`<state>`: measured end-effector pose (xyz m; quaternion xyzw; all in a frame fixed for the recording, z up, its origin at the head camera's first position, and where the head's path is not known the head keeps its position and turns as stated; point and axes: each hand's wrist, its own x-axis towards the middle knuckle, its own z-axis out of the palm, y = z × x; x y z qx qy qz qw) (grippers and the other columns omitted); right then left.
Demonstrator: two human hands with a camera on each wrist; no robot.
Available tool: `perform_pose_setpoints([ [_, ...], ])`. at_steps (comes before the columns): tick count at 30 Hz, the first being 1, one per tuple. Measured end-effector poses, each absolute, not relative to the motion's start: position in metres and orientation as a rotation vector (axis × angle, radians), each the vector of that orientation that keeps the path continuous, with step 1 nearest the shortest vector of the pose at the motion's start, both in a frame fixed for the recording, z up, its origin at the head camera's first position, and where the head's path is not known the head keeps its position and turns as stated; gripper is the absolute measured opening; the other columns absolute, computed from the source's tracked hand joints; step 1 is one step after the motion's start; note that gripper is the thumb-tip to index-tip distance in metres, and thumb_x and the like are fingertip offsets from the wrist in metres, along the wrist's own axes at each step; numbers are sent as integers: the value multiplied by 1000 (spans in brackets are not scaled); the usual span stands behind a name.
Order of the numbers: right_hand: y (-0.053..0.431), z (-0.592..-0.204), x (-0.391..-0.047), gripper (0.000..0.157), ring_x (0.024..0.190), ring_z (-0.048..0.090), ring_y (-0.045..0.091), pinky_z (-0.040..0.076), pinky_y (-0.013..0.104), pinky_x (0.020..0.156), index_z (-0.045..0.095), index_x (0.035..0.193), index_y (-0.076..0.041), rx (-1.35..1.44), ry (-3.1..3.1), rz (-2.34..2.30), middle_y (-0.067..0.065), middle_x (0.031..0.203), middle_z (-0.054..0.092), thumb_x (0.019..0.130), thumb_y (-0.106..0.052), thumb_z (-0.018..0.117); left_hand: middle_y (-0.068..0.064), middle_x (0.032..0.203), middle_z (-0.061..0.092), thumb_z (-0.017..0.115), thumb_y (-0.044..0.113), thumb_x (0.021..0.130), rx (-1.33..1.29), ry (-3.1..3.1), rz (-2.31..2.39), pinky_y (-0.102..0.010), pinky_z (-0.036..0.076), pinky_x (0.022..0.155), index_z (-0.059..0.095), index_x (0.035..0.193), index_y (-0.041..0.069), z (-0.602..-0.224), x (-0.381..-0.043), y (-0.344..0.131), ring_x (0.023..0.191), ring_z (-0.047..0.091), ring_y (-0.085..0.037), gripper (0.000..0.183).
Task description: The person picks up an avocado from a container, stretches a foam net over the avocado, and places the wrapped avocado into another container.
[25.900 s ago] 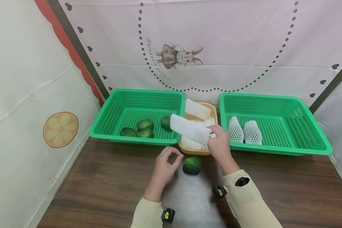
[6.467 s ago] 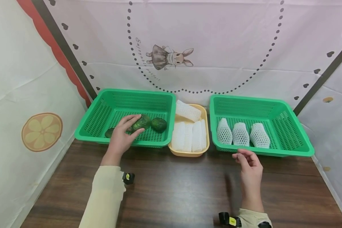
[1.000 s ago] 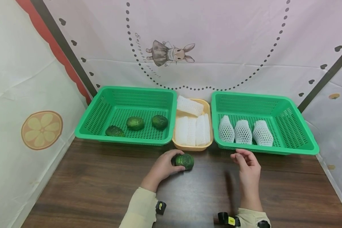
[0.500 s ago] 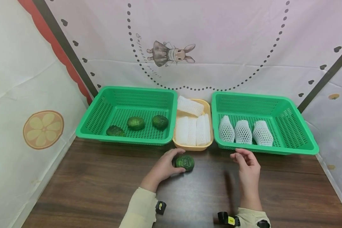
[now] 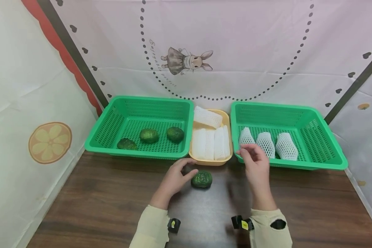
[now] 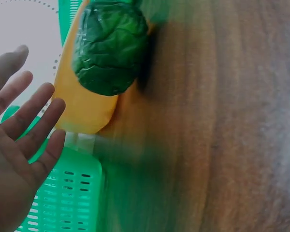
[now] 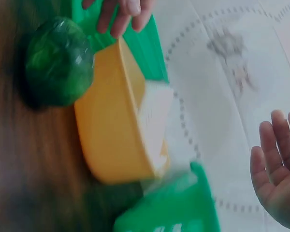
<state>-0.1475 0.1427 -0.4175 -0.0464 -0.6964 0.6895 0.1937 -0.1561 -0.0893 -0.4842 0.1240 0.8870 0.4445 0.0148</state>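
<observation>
A dark green avocado (image 5: pixel 202 179) with a glossy, wrinkled skin lies on the wooden table in front of the yellow tray. Just left of it is my left hand (image 5: pixel 175 179), fingers loosely bent and apart from the fruit. In the left wrist view its fingers (image 6: pixel 38 116) are spread around nothing. My right hand (image 5: pixel 255 164) hovers at the near left corner of the right green basket (image 5: pixel 316 137), holding nothing. White foam net sleeves (image 5: pixel 209 143) fill the yellow tray (image 5: pixel 210 162), one lying across the back.
Three bare avocados (image 5: pixel 149 135) sit in the left green basket (image 5: pixel 136 154). The right basket holds three fruits in white foam nets (image 5: pixel 286 146). The yellow tray stands between the baskets, and a printed cloth (image 5: pixel 245 44) hangs behind them.
The left hand carried the avocado from the left basket to the table, and in the last half second let go and drew back left. The right hand moved left and forward, toward the tray.
</observation>
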Motion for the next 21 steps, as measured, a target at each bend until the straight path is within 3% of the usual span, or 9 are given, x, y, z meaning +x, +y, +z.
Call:
perform_pose_setpoints([
  [4, 121, -413, -169, 12, 83, 59, 15, 45, 25, 74, 62, 99, 2, 5, -2143, 1866, 7, 85, 63, 89, -3, 57, -2, 108, 60, 63, 28, 89, 352, 2786, 1423, -41, 46, 82, 63, 111, 14, -482, -155, -92, 97, 55, -23, 26],
  [10, 94, -430, -203, 14, 86, 59, 21, 48, 35, 77, 64, 99, -4, 110, -2492, 1638, 9, 86, 65, 87, -6, 56, -1, 107, 60, 62, 27, 90, 295, 2787, 1440, -40, 46, 85, 64, 109, 14, -484, -152, -97, 100, 55, -20, 22],
  [15, 81, -448, -219, 18, 80, 58, 23, 47, 38, 71, 63, 102, -10, 146, -2828, 1239, 7, 86, 62, 87, -12, 55, 0, 102, 61, 63, 20, 89, 238, 2787, 1476, -41, 46, 85, 64, 107, 15, -488, -148, -102, 98, 56, -18, 18],
  [21, 73, -459, -226, 25, 70, 55, 20, 46, 36, 63, 60, 109, -9, 218, -3067, 845, 4, 79, 60, 88, -21, 58, 1, 102, 60, 61, 22, 90, 199, 2790, 1459, -41, 47, 83, 64, 107, 16, -491, -147, -106, 96, 56, -17, 18],
])
